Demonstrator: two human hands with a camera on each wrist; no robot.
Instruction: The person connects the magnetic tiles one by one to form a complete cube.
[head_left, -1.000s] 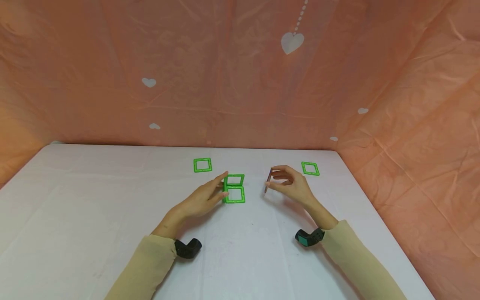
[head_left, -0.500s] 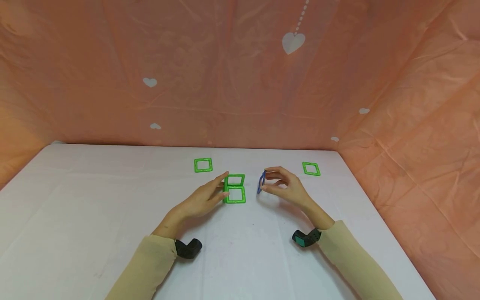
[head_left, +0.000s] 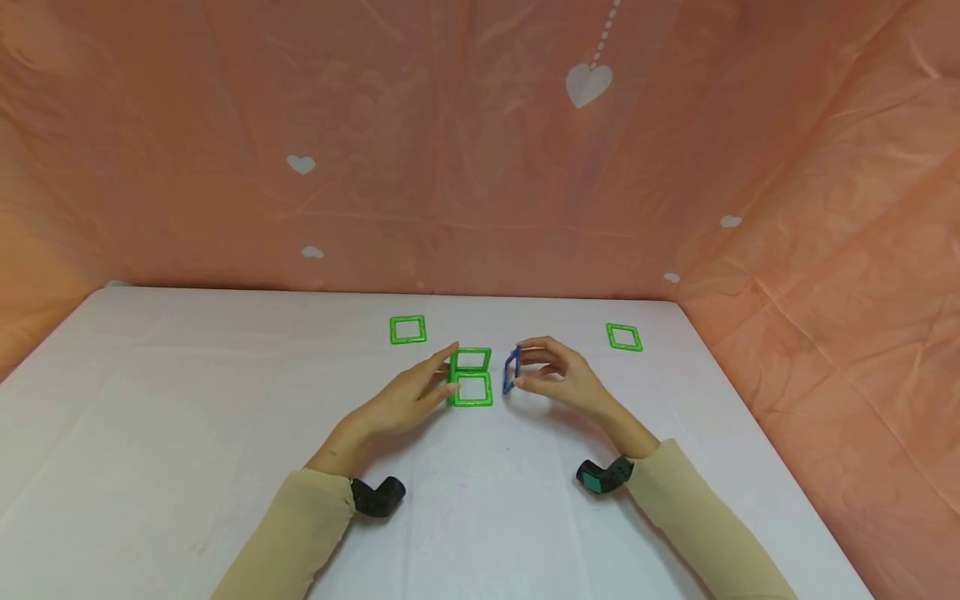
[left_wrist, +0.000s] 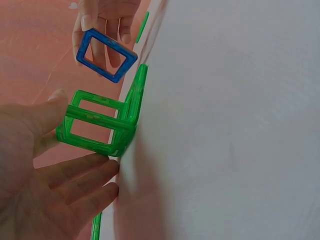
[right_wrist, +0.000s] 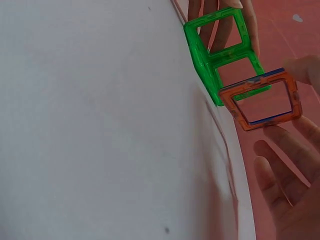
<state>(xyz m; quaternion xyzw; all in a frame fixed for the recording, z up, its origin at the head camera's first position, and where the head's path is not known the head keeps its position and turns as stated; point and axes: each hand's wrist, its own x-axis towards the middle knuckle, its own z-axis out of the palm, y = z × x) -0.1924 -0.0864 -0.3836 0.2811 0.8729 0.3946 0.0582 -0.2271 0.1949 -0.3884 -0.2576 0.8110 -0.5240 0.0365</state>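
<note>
Green square magnetic tiles (head_left: 472, 404) stand joined on the white table, some at an angle to each other. My left hand (head_left: 408, 398) grips their left side, thumb at the near edge and forefinger at the far edge. In the left wrist view the thumb touches the green tiles (left_wrist: 95, 117) and the fingers curve beneath. My right hand (head_left: 558, 375) pinches a square tile (head_left: 512, 371) between thumb and fingers, just right of the green tiles. That tile shows blue in the left wrist view (left_wrist: 107, 55); its side in the right wrist view is orange with blue behind.
One loose green square tile (head_left: 407, 329) lies behind the left hand. Another green tile (head_left: 624, 337) lies farther back on the right. An orange curtain (head_left: 480, 167) with white hearts hangs behind and beside the white table (head_left: 225, 400).
My right hand has moved left with the pinched tile, turning it so its blue face shows, and it is now close to the green tiles. The left hand has stayed in place.
</note>
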